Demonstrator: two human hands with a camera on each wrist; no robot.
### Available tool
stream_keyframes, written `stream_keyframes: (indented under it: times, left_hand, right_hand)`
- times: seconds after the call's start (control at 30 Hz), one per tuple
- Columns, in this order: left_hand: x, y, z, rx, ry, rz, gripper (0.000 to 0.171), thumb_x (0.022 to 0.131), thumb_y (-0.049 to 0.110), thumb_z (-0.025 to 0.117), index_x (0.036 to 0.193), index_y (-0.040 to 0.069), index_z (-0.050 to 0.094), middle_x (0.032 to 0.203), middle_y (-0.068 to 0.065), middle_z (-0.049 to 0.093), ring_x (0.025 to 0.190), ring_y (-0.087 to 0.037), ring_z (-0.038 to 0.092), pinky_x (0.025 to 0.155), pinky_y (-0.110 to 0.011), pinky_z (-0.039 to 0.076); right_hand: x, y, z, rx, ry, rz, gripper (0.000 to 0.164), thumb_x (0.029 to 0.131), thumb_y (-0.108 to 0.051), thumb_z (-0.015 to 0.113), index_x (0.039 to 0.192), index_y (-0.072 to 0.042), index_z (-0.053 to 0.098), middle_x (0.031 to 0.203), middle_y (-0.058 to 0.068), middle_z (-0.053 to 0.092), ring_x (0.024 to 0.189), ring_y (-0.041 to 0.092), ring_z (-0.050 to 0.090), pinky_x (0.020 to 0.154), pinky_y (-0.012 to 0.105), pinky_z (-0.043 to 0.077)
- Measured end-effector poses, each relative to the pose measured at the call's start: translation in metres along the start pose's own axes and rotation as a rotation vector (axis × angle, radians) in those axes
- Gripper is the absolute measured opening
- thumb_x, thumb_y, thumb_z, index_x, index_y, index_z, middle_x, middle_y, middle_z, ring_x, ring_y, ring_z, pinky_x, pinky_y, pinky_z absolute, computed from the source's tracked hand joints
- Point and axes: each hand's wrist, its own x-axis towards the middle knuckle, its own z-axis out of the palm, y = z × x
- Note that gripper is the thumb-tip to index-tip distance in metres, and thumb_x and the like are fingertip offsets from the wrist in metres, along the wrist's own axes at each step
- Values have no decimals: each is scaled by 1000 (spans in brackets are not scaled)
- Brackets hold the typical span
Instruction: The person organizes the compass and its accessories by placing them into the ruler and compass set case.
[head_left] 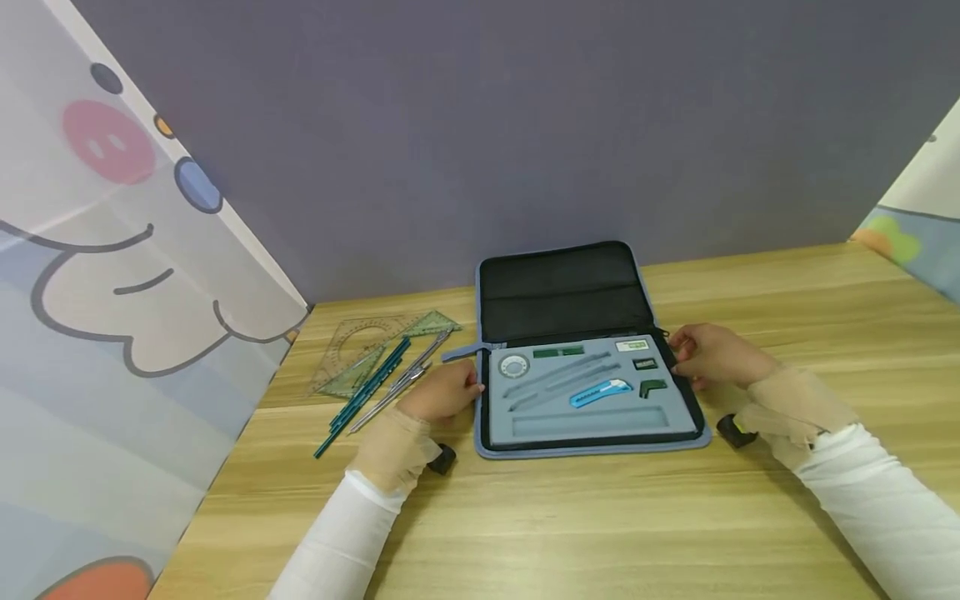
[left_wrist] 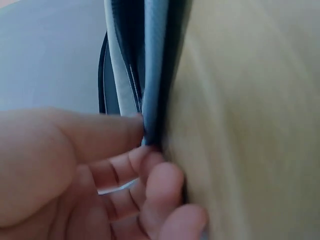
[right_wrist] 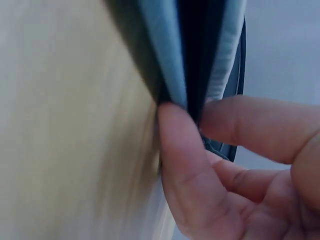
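Observation:
An unzipped blue-grey zip case lies flat on the table, its black lid folded back. My left hand pinches the left edge between thumb and fingers. On the opposite side, my right hand holds the right edge, with the case rim between thumb and finger. Inside, a grey foam insert bears a blue utility knife, a white round disc, green bars, a small white block, a dark sharpener-like block and a green angled piece.
Left of the case lie several dark green pencils, a metal compass and clear set squares. A zip strap sticks out beside my left hand. The grey wall rises behind the wooden table.

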Motion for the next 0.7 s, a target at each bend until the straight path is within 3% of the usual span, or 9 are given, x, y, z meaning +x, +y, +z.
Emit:
stream_keyframes:
  times: [0.17,0.37,0.43,0.7]
  left_hand:
    - [-3,-2,-11,-5,-20,5,15,96,22,56,91,8,57,72,-2,56,47,-13,49,50,-25,41]
    - [-16,-16,-42,107,146,10,12,93,18,60,97,6,60,73,-4,60,56,-15,49,52,-28,40]
    - [-22,-20,-53,138,169,-18,14,92,16,62,98,4,61,77,-6,62,60,-16,53,55,-30,43]
    - [-38,-35,-74,145,108,-217,17,83,10,68,94,1,61,84,-8,60,66,-20,51,58,-31,42]
  right_hand:
    - [-1,2,0,10,4,-2,38,79,3,62,109,20,44,84,15,51,60,15,57,52,28,54]
    - [-1,3,0,15,-10,11,37,79,4,61,108,19,44,84,15,50,60,15,56,53,28,54]
    - [-1,3,0,15,-17,16,37,80,3,61,109,18,44,85,14,50,61,15,56,54,28,55]
    - [-1,2,-2,16,-27,18,35,81,2,60,108,18,44,85,14,50,63,15,56,54,28,55]
